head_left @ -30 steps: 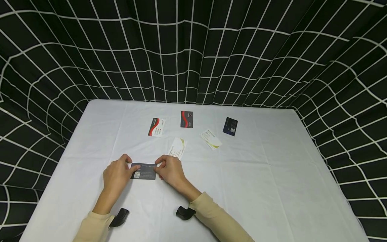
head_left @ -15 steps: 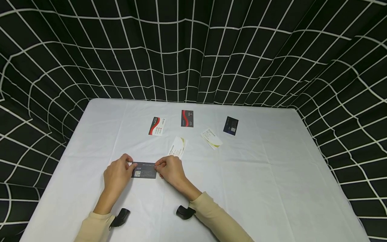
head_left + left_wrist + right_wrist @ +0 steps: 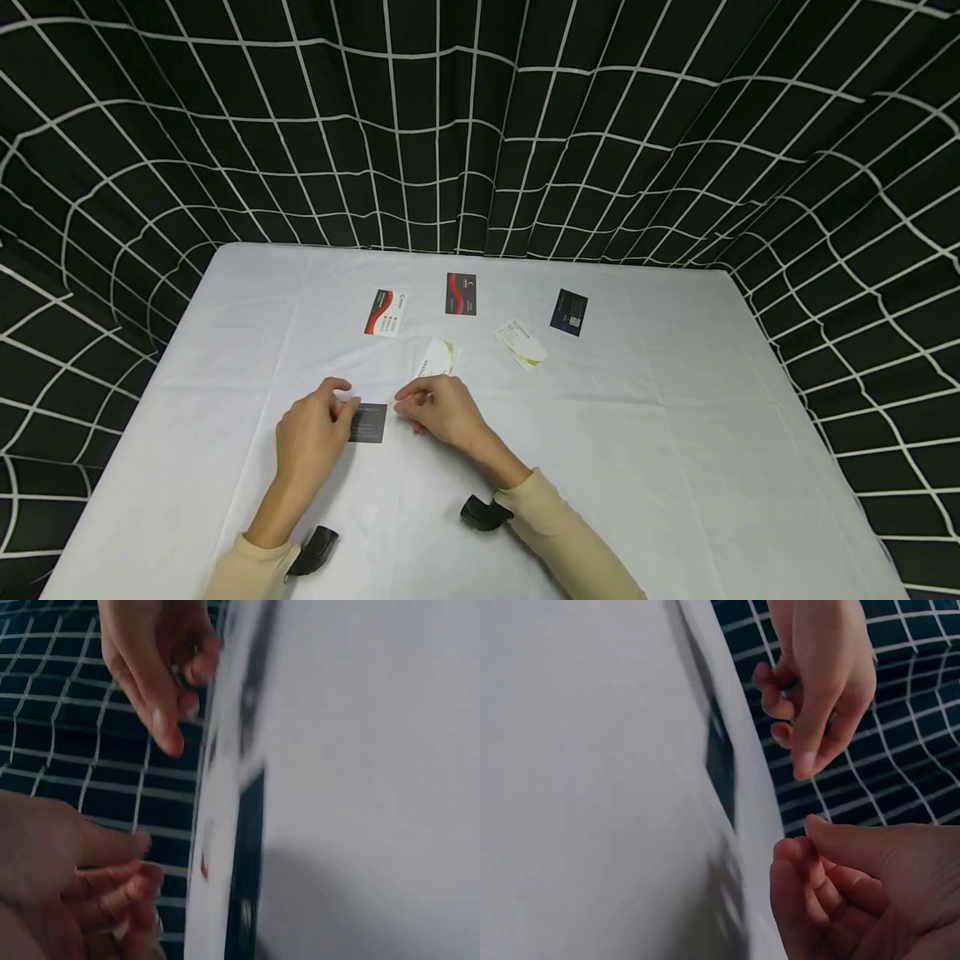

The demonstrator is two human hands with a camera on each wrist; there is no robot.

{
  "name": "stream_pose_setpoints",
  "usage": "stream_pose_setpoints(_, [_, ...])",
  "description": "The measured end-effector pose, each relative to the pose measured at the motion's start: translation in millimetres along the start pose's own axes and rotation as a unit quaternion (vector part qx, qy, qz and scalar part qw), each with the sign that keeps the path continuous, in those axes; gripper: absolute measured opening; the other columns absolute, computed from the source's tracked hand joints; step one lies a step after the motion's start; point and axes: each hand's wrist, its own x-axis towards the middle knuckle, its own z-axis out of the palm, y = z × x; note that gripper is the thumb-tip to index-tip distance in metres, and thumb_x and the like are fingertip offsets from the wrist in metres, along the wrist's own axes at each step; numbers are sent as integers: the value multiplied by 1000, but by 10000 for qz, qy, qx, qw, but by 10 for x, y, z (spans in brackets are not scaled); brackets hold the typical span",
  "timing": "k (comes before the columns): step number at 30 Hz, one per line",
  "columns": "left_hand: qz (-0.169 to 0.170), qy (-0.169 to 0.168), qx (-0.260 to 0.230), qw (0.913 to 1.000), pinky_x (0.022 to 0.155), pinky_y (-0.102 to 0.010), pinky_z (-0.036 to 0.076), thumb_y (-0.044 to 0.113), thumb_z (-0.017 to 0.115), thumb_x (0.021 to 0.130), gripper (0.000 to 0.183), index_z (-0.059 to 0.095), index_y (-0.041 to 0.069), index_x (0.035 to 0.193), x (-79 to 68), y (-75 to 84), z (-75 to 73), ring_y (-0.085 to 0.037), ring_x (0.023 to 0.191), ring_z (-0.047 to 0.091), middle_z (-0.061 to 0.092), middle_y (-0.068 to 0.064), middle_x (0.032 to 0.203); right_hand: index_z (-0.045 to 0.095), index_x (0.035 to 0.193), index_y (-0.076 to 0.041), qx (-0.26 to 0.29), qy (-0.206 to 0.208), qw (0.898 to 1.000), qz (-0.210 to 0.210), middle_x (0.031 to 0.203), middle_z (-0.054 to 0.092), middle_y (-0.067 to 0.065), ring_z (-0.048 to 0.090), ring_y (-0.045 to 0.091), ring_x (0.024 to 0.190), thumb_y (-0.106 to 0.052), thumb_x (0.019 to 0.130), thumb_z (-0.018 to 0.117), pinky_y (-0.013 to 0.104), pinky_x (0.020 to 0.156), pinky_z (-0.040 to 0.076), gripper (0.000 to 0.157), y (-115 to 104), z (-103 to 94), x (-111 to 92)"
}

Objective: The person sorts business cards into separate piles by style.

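Dark card (image 3: 368, 422) flat on white surface (image 3: 675, 433), near front edge. Left hand (image 3: 311, 435) at card's left end, thumb and fingertips pinching it. Right hand (image 3: 441, 413) just beside right end, fingers curled, grip on card impossible to tell.

A staged recording booth, not a lived-in room: black curtains (image 3: 480, 125) with a white grid wall in a table (image 3: 675, 467) under a plain white cloth.
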Motion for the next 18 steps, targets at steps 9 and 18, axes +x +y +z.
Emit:
stream_pose_setpoints(9, [-1776, -1374, -5157, 8269, 54, -24, 52, -4, 56, 93, 29, 53, -9, 121, -41, 702, 655, -13, 64, 60, 65, -20, 92, 74, 106, -1, -449, 413, 9981, -110, 80, 72, 5, 69, 20, 63, -12, 85, 75, 21, 52, 47, 23, 264, -738, 113])
stream_pose_setpoints(18, [-2498, -2354, -6450, 6828, 100, -42, 48, 7, 46, 100, 44, 39, -10, 140, 90, 1280, 1262, -38, 116, 60, 53, -33, 132, 68, 116, 5, -996, 1022, 9893, 317, 98, 71, 18, 68, 30, 89, -13, 86, 76, 26, 72, 49, 36, 720, -1762, 143])
